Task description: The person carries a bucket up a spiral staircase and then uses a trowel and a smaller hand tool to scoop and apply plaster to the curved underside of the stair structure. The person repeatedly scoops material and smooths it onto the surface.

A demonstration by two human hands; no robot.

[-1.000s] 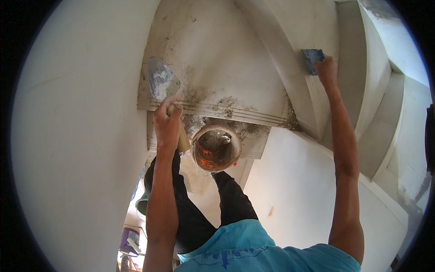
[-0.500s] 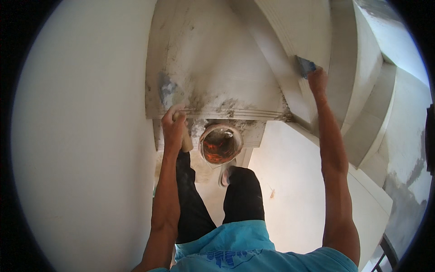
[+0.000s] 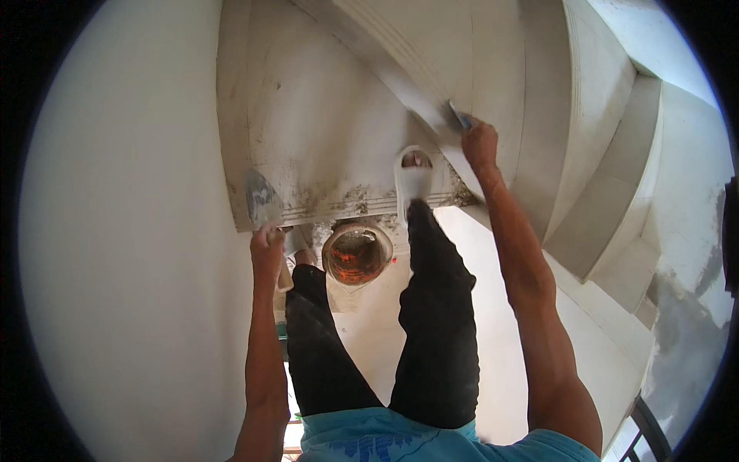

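My left hand (image 3: 267,251) is closed round the handle of a trowel (image 3: 263,198). Its grey, plaster-smeared blade points away from me over the stained landing (image 3: 323,115), and the wooden handle end shows below my fist. Farther right, my raised right hand (image 3: 481,145) grips a small scraper (image 3: 459,116) with a grey-blue blade. The scraper is held at the riser (image 3: 400,85) of a stair step; whether its edge touches the surface I cannot tell.
Below the landing edge stands a bucket (image 3: 357,269), orange and crusted inside. My right foot in a pale sandal (image 3: 416,181) is on the landing. A white wall (image 3: 138,231) rises at left. Stairs (image 3: 608,146) climb at right; a dark railing (image 3: 650,431) shows lower right.
My right foot has come up onto the landing. The scraper has slid along the riser, and its blade is now turned more edge-on. Both hands keep their tools as the view shifts.
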